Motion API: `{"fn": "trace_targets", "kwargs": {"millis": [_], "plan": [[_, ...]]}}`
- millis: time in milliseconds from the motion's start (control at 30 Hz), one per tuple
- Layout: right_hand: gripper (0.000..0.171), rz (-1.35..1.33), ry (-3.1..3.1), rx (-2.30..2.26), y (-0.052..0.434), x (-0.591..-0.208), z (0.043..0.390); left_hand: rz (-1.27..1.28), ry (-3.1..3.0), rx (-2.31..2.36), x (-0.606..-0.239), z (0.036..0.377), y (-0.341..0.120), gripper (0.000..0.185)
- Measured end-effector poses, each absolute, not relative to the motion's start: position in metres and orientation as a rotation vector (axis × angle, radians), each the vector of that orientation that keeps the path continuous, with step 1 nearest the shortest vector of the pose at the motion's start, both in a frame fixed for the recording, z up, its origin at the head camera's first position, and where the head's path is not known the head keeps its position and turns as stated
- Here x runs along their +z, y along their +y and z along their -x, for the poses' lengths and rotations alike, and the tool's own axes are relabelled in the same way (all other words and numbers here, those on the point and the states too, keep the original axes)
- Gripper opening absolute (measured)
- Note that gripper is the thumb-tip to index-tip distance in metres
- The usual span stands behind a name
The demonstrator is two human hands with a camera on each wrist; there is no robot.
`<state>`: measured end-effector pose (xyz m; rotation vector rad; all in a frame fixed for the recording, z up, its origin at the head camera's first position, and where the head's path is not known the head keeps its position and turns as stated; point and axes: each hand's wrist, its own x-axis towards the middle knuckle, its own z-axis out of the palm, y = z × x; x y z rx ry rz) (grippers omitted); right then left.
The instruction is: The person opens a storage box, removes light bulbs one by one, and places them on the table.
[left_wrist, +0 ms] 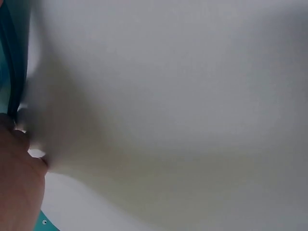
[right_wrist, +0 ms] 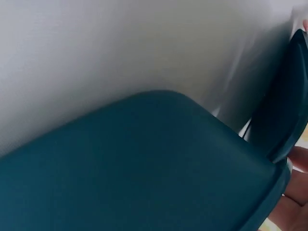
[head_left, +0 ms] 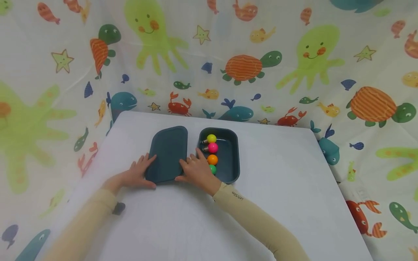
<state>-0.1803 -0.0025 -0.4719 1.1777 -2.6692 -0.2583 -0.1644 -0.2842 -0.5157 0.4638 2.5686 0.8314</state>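
Observation:
A dark teal lid (head_left: 168, 152) lies flat on the white table (head_left: 277, 181), just left of a matching open container (head_left: 233, 156). Inside the container sit a yellow bulb (head_left: 211, 138), a pink bulb (head_left: 213, 147), an orange bulb (head_left: 212, 159) and a green bulb (head_left: 212, 169) in a row. My left hand (head_left: 138, 174) grips the lid's near left edge, fingers on top and thumb at the near rim. My right hand (head_left: 194, 169) grips the near right corner, its fingers between lid and container. The right wrist view shows the lid (right_wrist: 144, 163) close up, with fingertips (right_wrist: 296, 192) at its rim.
A sea-animal print curtain (head_left: 209, 54) surrounds the table on three sides. White tabletop stretches to the right of the container and in front of my arms. The left wrist view is mostly blurred white surface, with a teal edge (left_wrist: 9, 72) and my hand (left_wrist: 17, 183).

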Motion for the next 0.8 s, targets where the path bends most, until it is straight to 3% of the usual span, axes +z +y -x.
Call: {"fn": "trace_targets", "kwargs": {"millis": [800], "plan": [[0.058, -1.004, -2.561, 0.012, 0.063, -0.472, 0.208, -0.38, 2.548, 1.02, -0.502, 0.193, -0.271, 0.114]]}}
